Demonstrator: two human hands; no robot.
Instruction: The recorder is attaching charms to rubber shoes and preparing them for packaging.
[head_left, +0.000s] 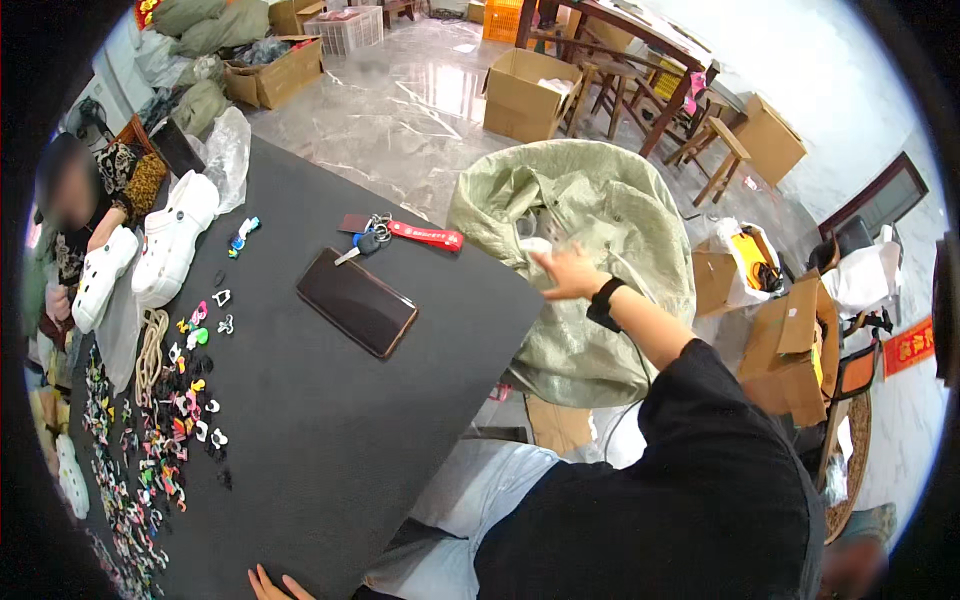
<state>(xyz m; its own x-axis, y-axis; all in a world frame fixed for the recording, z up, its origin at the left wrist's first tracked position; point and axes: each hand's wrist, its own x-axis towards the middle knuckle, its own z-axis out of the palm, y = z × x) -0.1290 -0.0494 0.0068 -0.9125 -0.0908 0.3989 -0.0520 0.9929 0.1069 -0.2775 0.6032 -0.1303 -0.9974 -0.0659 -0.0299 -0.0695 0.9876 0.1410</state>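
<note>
My right hand (572, 274), with a black band at the wrist, reaches over the mouth of a large pale green woven sack (640, 200). Its fingers are stretched out and slightly blurred, near something white (535, 245) inside the sack; I see nothing held. At the lower edge, my left hand (278, 585) lies on the dark table (330, 440) with fingers apart, only partly in view. Two white clogs, one nearer (172, 245) and one further left (103, 280), stand at the table's left side. Many small colourful shoe charms (185, 415) are scattered below them.
A dark phone (357, 303) and keys with a red strap (425, 236) lie mid-table. A bundle of cord (151, 355) is beside the charms. Another person (95, 210) sits at the far left. Cardboard boxes (530, 95) and a wooden stool (715, 150) stand beyond the sack.
</note>
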